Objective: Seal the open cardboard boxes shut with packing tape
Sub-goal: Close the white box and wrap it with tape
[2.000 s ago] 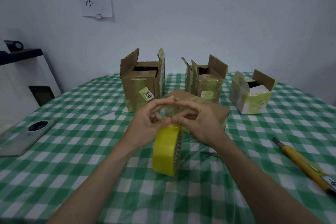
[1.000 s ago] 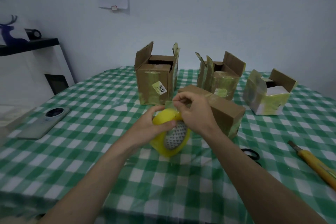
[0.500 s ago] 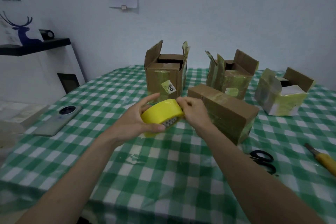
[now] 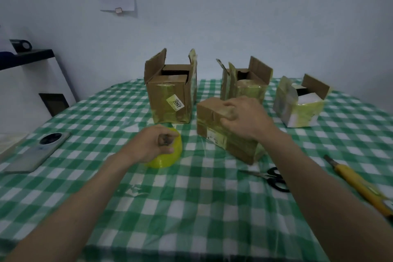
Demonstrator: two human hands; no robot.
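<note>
A: Right, status? Where's the tape?

B: Left hand [image 4: 148, 144] grips the yellow tape roll [image 4: 168, 156], low on the green check tablecloth [image 4: 191, 208], near-left of the closed box [image 4: 223, 132]. Right hand [image 4: 246, 121] sits on that box's top with fingers curled, pressing down; whether it pinches a tape end, I cannot tell.

A: Technique?

B: Judgement: anchor the end flat on the top seam, keep the strip taut and centred, pull the roll down over the near face, rub it down before cutting (scissors [image 4: 274, 178] lie near-right, yellow knife [image 4: 357, 183] further right).

A: Versus half a second ago?

B: Then both hands held the roll in the air, picking at the end. Now they have split: roll down left, right hand on the box. Three open boxes behind [image 4: 170, 100] are unmoved.
</note>
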